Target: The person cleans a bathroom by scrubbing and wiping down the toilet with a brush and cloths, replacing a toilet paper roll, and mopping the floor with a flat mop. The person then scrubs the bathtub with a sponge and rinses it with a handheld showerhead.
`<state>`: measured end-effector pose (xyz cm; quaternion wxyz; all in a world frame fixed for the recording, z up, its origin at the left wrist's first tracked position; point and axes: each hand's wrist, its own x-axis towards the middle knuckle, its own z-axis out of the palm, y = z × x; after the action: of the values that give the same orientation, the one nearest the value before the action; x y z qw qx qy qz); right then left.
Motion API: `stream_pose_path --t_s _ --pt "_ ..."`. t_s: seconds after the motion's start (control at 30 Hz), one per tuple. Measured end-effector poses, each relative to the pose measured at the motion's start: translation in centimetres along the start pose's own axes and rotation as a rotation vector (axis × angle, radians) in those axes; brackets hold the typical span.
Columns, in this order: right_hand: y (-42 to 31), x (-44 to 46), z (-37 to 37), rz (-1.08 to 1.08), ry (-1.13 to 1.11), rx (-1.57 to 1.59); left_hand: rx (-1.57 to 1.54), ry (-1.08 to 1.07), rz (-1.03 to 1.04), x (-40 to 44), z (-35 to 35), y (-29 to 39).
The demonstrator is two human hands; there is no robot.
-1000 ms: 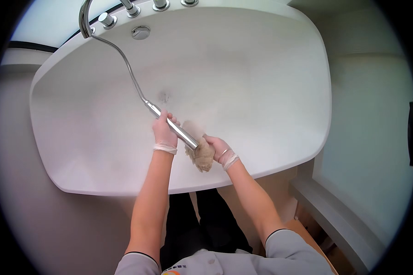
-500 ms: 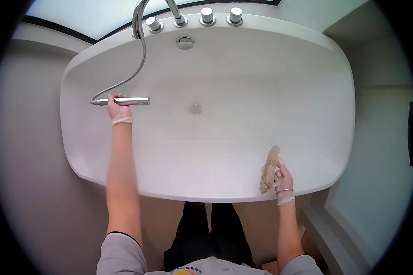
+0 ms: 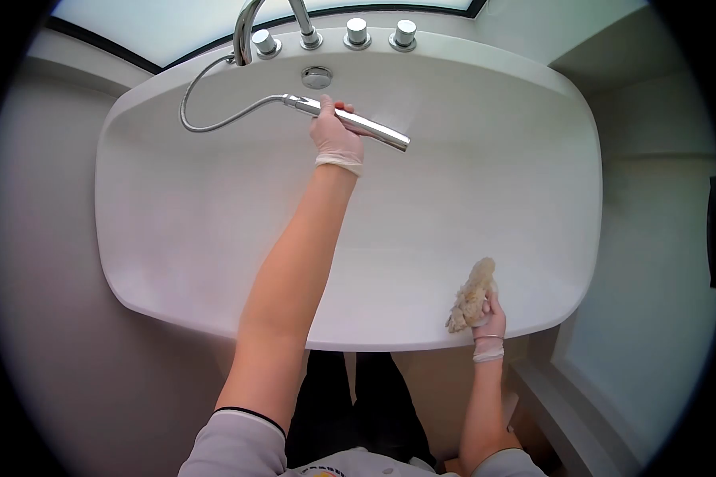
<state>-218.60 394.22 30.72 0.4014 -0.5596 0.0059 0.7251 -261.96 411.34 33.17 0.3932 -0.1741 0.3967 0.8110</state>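
Note:
My left hand [image 3: 336,137], in a thin clear glove, is wrapped round a slim chrome hand shower [image 3: 378,132]. The hand shower slants over the far half of the white bathtub [image 3: 175,215], its free end pointing right and slightly toward me. A metal hose [image 3: 235,122] loops from its left end back to the tub's rim. My right hand [image 3: 492,316], also gloved, grips a shaggy beige scrubber [image 3: 476,292] above the near right side of the tub; its exact kind is unclear. Whether water is flowing cannot be made out.
A curved chrome spout [image 3: 245,33] and several chrome knobs [image 3: 357,32] stand on the far rim. Below them sits a round overflow cover [image 3: 317,77]. My left forearm crosses the tub and hides the drain. A grey ledge [image 3: 565,413] runs at the lower right.
My left hand has carried the hand shower right and away from me, tilting it from level to slanted, and the hose has swung along. The scrubber in my right hand has turned slightly.

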Motion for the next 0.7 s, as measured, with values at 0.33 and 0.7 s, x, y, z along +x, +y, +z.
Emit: stream_pose_path --t_s 0.33,0.7 --pt "1.7 -1.7 6.0 -0.082 0.187 -0.034 0.349 -0.303 -0.322 -10.2 -5.6 -1.3" --pt "1.6 0.0 3.1 0.086 0.071 0.032 1.466 -0.107 -0.249 -12.5 -24.5 9.2"
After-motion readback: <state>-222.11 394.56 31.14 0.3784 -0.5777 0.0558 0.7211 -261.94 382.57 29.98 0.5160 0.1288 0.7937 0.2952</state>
